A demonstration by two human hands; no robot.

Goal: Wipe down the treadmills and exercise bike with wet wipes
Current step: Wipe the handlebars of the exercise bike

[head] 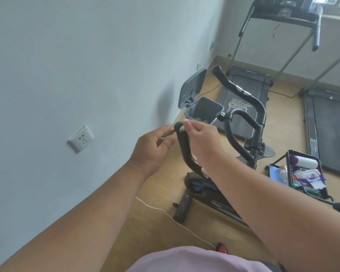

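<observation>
Hands work at the near grip end of the exercise bike (220,118) handlebar (183,146). I read my right hand (198,134) as pinching at the rounded tip of the bar, fingertips pressed together on it; whether a wet wipe sits under those fingers cannot be told from this view. My left hand (153,148) hovers just beside the same tip, fingers relaxed and slightly spread, gripping nothing; its placement suggests it is ready to steady the bar or take over.

A grey pedal bin (204,110) stands against the wall behind the bar end, lid (192,85) raised, with crumpled pale items at the bottom, probably used wipes. Its position next to the bike keeps disposal within reach.

A black tray (306,173) of packets and supplies rests to the right of the bike frame, near enough to restock from. Two treadmills (243,99) lie beyond, well apart from both hands, so I judge the bike is the item in hand and the treadmills are not being worked now
</observation>
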